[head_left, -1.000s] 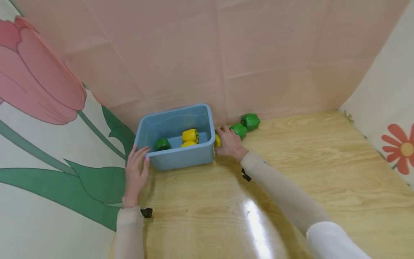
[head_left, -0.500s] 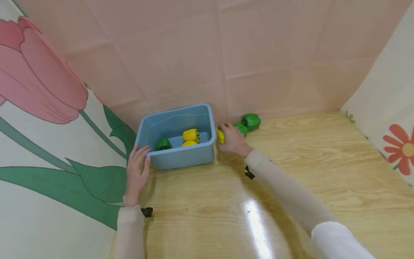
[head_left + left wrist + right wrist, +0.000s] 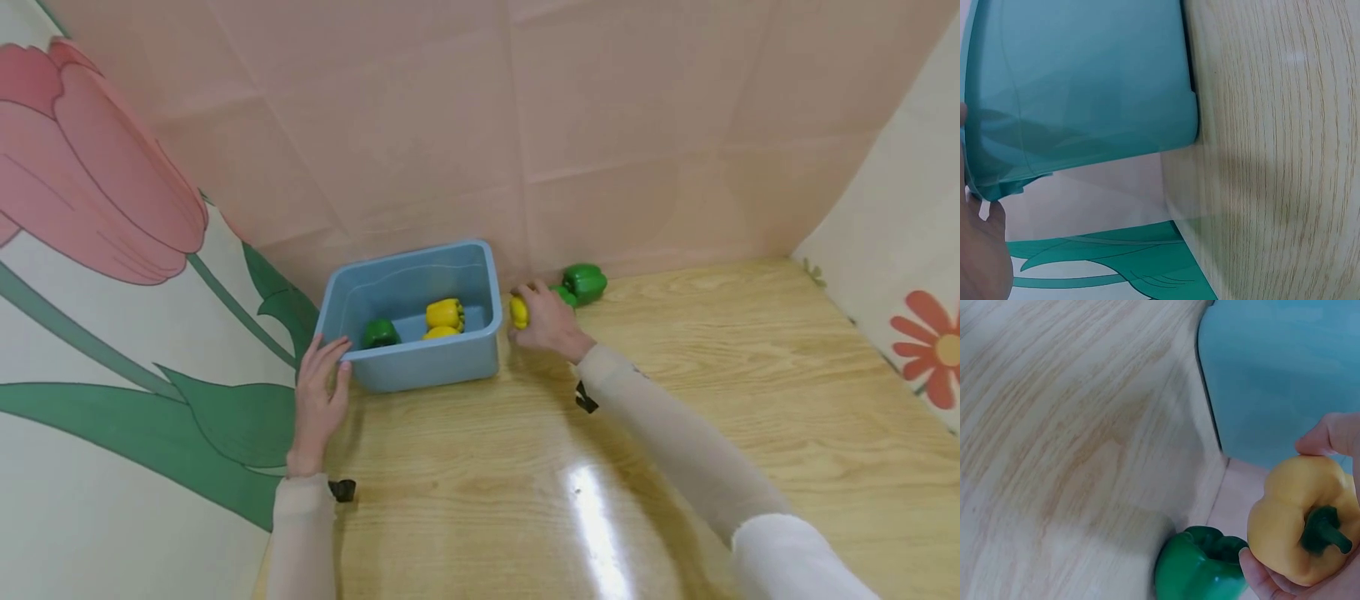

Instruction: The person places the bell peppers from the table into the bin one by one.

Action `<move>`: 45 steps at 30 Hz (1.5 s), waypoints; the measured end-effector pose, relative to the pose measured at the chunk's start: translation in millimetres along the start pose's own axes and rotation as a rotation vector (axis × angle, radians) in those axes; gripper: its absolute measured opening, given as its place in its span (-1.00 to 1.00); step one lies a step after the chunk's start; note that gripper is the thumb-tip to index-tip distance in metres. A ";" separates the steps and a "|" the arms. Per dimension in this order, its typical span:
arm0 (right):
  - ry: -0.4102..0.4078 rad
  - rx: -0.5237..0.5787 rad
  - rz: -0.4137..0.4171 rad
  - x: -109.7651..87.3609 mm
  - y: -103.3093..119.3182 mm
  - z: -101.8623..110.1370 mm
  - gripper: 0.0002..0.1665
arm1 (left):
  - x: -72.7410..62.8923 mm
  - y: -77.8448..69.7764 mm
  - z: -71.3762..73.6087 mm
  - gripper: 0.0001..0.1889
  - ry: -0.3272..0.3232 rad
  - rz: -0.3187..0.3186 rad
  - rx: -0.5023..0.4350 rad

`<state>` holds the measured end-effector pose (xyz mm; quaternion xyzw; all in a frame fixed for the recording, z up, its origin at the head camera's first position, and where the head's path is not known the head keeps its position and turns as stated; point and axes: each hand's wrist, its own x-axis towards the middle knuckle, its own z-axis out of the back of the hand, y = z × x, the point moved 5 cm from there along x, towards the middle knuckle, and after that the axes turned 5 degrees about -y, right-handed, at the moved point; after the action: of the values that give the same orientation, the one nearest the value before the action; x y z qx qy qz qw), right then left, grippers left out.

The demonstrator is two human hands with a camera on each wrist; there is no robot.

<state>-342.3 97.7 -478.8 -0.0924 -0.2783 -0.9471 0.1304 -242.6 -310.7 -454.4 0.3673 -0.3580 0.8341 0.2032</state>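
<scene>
A blue plastic bin (image 3: 423, 367) stands at the back left of the table. My left hand (image 3: 318, 408) holds its front left corner, fingers over the rim and thumb outside. Just right of the bin, my right hand (image 3: 555, 323) grips a yellow bell pepper (image 3: 1294, 512) between thumb and fingers, the green stem showing in the right wrist view. Inside the bin lie a green bell pepper (image 3: 381, 333) and two yellow ones, one yellow pepper (image 3: 445, 313) behind the other (image 3: 441, 332). Beyond my right hand sits a green bell pepper (image 3: 585, 283); another green pepper (image 3: 564, 295) is mostly hidden.
A pink cloth backdrop (image 3: 637, 167) rises directly behind the bin and peppers. Flower-printed panels border the wooden table (image 3: 465, 500) on the left (image 3: 135, 467) and right (image 3: 877, 275). Light glares off the tabletop near the front.
My right hand has shifted slightly right, away from the bin, with the yellow bell pepper in it, covering more of the nearer green pepper. The left hand and bin stay put.
</scene>
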 end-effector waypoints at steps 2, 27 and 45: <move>-0.007 0.012 0.003 -0.2 0.5 2.8 -0.04 | 0.0 -0.6 -0.3 -0.68 -0.002 -0.005 -0.002; -0.060 0.043 -0.007 5.6 12.0 31.7 -0.02 | -0.1 -4.0 1.0 -0.67 0.003 -0.019 0.016; -0.071 0.044 0.023 8.7 22.0 51.6 -0.04 | 0.1 -3.8 1.1 -0.66 -0.010 -0.030 -0.004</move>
<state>-338.6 106.6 -422.8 -0.1262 -0.3025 -0.9353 0.1332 -239.9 -309.0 -452.2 0.3764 -0.3552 0.8284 0.2144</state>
